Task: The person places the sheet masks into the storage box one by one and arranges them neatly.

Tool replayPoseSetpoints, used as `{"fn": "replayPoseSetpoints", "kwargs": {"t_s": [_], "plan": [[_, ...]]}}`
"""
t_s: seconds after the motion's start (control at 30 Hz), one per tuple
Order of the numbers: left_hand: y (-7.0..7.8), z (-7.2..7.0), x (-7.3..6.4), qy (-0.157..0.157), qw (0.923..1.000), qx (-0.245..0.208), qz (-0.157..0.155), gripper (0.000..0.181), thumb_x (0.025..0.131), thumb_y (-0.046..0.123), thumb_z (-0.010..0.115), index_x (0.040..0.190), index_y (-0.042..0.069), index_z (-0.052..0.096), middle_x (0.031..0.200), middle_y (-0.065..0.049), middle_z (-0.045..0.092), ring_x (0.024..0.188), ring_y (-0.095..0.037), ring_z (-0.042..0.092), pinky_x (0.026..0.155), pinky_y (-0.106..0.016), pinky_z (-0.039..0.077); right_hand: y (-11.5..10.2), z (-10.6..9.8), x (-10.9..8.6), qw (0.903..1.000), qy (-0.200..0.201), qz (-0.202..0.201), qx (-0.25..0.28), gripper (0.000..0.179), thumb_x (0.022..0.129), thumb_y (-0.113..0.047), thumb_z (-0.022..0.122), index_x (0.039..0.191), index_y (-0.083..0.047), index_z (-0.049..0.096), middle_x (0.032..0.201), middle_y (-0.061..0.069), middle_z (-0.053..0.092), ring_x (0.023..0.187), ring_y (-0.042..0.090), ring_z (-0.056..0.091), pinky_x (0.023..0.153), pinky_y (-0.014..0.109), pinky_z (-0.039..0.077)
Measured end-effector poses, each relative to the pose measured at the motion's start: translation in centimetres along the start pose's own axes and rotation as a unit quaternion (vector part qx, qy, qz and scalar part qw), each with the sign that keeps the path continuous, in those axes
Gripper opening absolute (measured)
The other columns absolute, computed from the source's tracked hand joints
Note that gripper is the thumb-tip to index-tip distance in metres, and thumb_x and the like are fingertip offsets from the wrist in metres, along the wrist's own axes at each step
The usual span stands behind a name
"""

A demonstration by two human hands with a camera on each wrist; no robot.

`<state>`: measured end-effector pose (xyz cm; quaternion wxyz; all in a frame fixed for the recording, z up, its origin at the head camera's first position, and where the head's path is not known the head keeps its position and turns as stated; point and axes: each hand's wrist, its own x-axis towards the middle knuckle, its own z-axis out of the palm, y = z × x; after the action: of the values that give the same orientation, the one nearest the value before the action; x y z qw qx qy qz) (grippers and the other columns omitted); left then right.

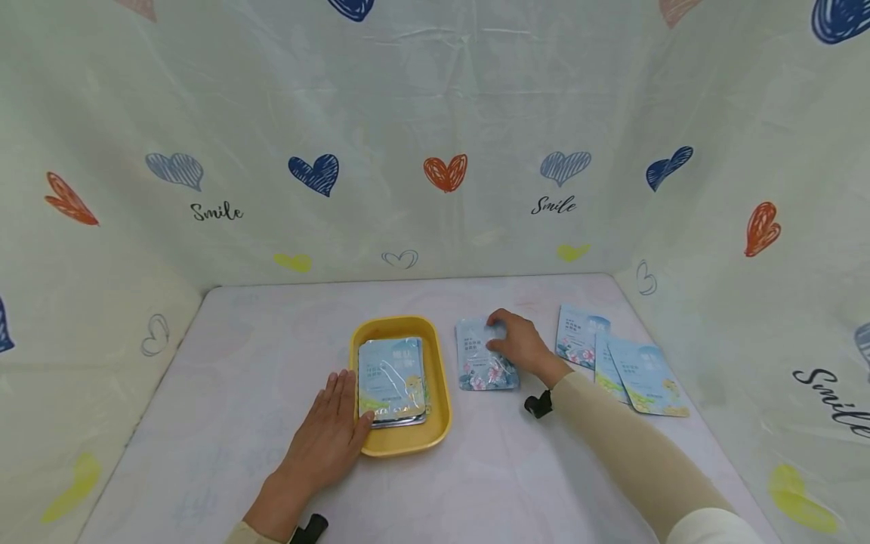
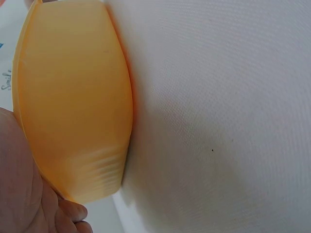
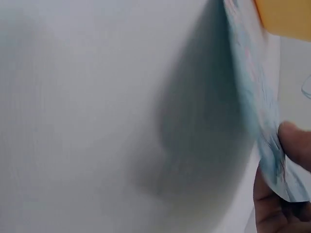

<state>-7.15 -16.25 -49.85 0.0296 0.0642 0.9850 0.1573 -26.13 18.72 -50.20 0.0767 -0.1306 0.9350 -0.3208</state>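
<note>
My left hand (image 1: 328, 433) rests along the left rim of a yellow tray (image 1: 440, 393), its fingers straight and together. In the left wrist view the tray's outer wall (image 2: 77, 97) fills the left side, with the hand over its rim. Inside the tray lies a small stack of light blue sheet mask packets (image 1: 390, 378). To the right of the tray, my right hand (image 1: 525, 344) pinches the edge of a blue sheet mask packet (image 1: 479, 359) printed with pink flowers. The right wrist view shows this packet (image 3: 265, 131) between thumb and fingers, raised off the table with a shadow below.
Several more sheet mask packets (image 1: 646, 375) overlap on the right side of the white table (image 1: 224, 378), beyond the right forearm. A pale curtain (image 1: 408, 98) printed with hearts encloses the back and sides.
</note>
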Motion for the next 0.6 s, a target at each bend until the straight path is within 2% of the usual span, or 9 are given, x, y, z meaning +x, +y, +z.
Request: {"fn": "replayPoseSetpoints", "kwargs": {"t_s": [0.07, 0.17, 0.23, 0.3, 0.4, 0.47, 0.6], "plan": [[0.0, 0.0, 0.0, -0.001, 1.0000, 0.000, -0.001, 0.081, 0.112, 0.042, 0.047, 0.165, -0.009, 0.013, 0.171, -0.029, 0.022, 0.162, -0.044, 0.015, 0.128, -0.061, 0.025, 0.1, 0.0, -0.1, 0.9993, 0.022, 0.019, 0.024, 0.038, 0.096, -0.014, 0.077, 0.131, -0.010, 0.062, 0.136, 0.019, 0.066, 0.120, 0.036, 0.062, 0.106, 0.054, 0.051], [0.0, -0.1, 0.1, -0.002, 1.0000, 0.001, -0.002, 0.082, 0.112, 0.043, 0.047, 0.165, -0.009, 0.012, 0.171, -0.029, 0.022, 0.162, -0.044, 0.015, 0.128, -0.061, 0.024, 0.2, -0.1, -0.2, 0.9963, 0.041, 0.047, 0.059, 0.035, 0.097, -0.015, 0.075, 0.130, -0.008, 0.063, 0.135, 0.023, 0.066, 0.120, 0.039, 0.061, 0.101, 0.054, 0.052], [0.1, -0.1, 0.0, -0.004, 1.0000, 0.001, -0.003, 0.082, 0.112, 0.043, 0.047, 0.165, -0.009, 0.012, 0.172, -0.029, 0.022, 0.162, -0.044, 0.015, 0.128, -0.061, 0.024, 0.3, -0.1, -0.2, 0.9938, 0.029, 0.065, 0.085, 0.036, 0.098, -0.016, 0.074, 0.131, -0.008, 0.062, 0.139, 0.027, 0.062, 0.123, 0.042, 0.060, 0.099, 0.054, 0.053], [0.1, -0.1, 0.0, -0.006, 1.0000, 0.001, -0.003, 0.082, 0.112, 0.043, 0.047, 0.165, -0.009, 0.012, 0.171, -0.029, 0.021, 0.162, -0.045, 0.015, 0.128, -0.061, 0.024, 0.5, 0.0, -0.3, 0.9902, 0.003, 0.081, 0.114, 0.041, 0.098, -0.017, 0.075, 0.135, -0.009, 0.060, 0.146, 0.028, 0.056, 0.123, 0.040, 0.062, 0.098, 0.048, 0.055], [0.1, -0.1, 0.0, -0.008, 1.0000, 0.000, -0.004, 0.082, 0.112, 0.043, 0.046, 0.165, -0.009, 0.012, 0.171, -0.029, 0.021, 0.161, -0.045, 0.015, 0.128, -0.061, 0.024, 0.9, 0.2, -0.2, 0.9835, -0.037, 0.096, 0.149, 0.047, 0.096, -0.017, 0.078, 0.138, -0.009, 0.058, 0.145, 0.027, 0.055, 0.113, 0.034, 0.063, 0.094, 0.042, 0.055], [0.1, -0.1, 0.0, -0.010, 0.9999, -0.001, -0.005, 0.082, 0.112, 0.043, 0.046, 0.165, -0.009, 0.011, 0.172, -0.029, 0.021, 0.162, -0.045, 0.015, 0.128, -0.061, 0.024, 1.2, 0.4, -0.2, 0.9796, -0.047, 0.105, 0.165, 0.049, 0.094, -0.016, 0.079, 0.138, -0.009, 0.059, 0.146, 0.023, 0.055, 0.115, 0.031, 0.060, 0.100, 0.043, 0.054], [0.1, -0.1, 0.0, -0.011, 0.9999, -0.002, -0.006, 0.082, 0.112, 0.043, 0.046, 0.165, -0.009, 0.011, 0.172, -0.029, 0.021, 0.162, -0.044, 0.014, 0.128, -0.061, 0.024, 1.4, 0.7, -0.3, 0.9758, -0.038, 0.119, 0.179, 0.043, 0.095, -0.014, 0.078, 0.135, -0.009, 0.062, 0.157, 0.021, 0.050, 0.138, 0.038, 0.051, 0.117, 0.056, 0.044]]}}
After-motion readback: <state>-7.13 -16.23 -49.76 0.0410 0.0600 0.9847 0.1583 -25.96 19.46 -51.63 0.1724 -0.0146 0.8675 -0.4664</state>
